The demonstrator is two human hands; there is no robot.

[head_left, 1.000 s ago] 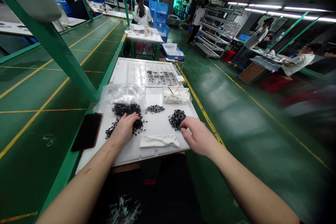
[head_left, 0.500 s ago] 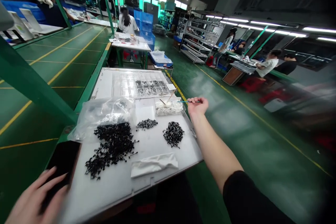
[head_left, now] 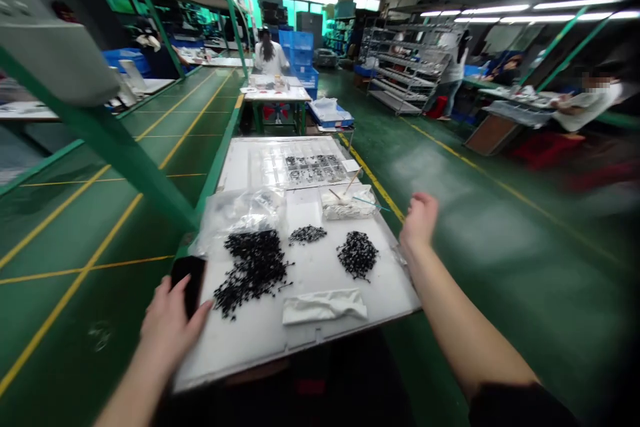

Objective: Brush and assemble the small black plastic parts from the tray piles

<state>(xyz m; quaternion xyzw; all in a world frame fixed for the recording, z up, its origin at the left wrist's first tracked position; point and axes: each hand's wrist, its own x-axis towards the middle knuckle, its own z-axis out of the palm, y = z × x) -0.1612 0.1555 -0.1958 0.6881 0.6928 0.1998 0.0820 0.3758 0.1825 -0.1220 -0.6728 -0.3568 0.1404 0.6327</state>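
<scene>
My left hand (head_left: 173,317) is open, with its fingers spread around the black phone-like slab (head_left: 189,283) at the left edge of the white board (head_left: 240,353). Just off the board's right edge is my right hand (head_left: 419,221), fingers loosely bent, with nothing visible in it. The thin blue stick (head_left: 370,202) rests apart from that hand, on a clear box (head_left: 347,205) of white material. A big heap of small black stemmed parts (head_left: 255,267) lies near my left hand. Two smaller piles, one greyish (head_left: 307,234) and one black (head_left: 357,255), lie to its right.
A folded white cloth (head_left: 325,307) lies near the front edge. Behind are a clear plastic bag (head_left: 243,210) and a compartment tray (head_left: 273,163) with small parts. A green post (head_left: 145,163) slants on the left. Co-workers sit or stand farther off, one by blue crates (head_left: 297,50).
My right hand has let go of the blue stick and moved slightly down, away from the box. My left hand has come up to the black slab. The view has shifted, too.
</scene>
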